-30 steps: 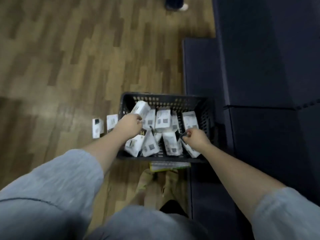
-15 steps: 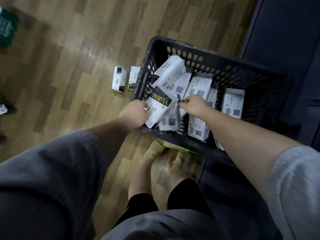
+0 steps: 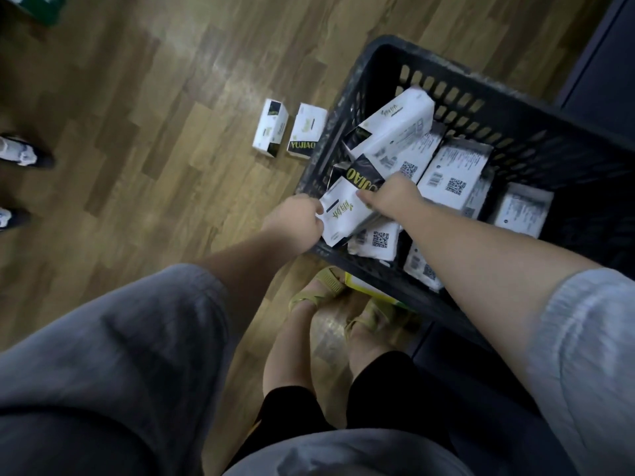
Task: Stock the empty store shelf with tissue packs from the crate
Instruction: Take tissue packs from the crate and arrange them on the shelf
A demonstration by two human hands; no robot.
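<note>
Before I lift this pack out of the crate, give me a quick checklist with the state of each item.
1. Left hand grips the pack: ok.
2. Right hand on the pack too: ok.
3. Pack free of the other packs: not ok, its far end is tucked under a tilted pack.
4. Path over the crate rim clear: ok.
5. Shelf space ready: cannot tell, not in view.

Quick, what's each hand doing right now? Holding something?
Left hand: grips the near end of a tissue pack at the crate's edge.
Right hand: curled over the same tissue pack, holding it from the top.
</note>
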